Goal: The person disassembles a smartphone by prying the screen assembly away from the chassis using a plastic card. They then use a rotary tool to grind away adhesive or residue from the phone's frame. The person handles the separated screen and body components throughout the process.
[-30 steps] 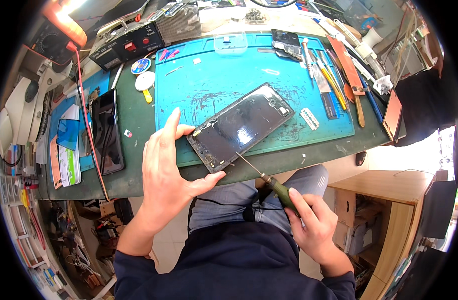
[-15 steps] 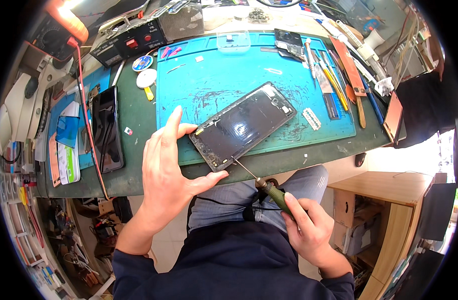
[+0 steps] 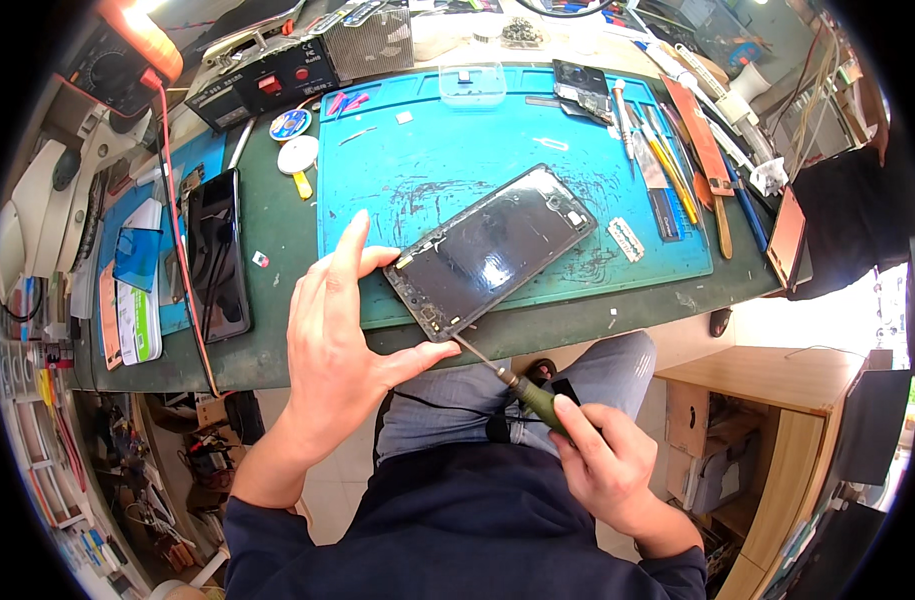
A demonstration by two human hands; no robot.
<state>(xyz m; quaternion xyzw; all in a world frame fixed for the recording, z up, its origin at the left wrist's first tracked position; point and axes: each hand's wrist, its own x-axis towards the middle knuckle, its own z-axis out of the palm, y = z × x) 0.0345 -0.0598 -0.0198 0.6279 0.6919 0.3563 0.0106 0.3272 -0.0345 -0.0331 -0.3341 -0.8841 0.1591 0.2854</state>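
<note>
My left hand [image 3: 332, 335] grips a dark phone frame [image 3: 492, 255] by its left end, with a finger at the upper left corner and the thumb by the near corner. The frame lies tilted over the near edge of a blue work mat [image 3: 417, 170], its inner face up, showing a dark shiny panel and small metal contacts. In my right hand [image 3: 612, 460] is a green-handled tool [image 3: 539, 402] with a thin metal shaft. Its tip meets the frame's near edge close to the lower left corner, beside my left thumb; the exact tip shape is hidden.
Left of the mat lies another dark phone [image 3: 217, 255], crossed by a red cable [image 3: 174, 230]. A razor blade [image 3: 626, 240] rests right of the frame. Tweezers, knives and a screwdriver [image 3: 622, 115] line the mat's right side. A clear box [image 3: 472, 88] stands at the back.
The tool's tip has slid left along the frame's near edge toward the corner, my right hand following it. My left hand keeps its grip.
</note>
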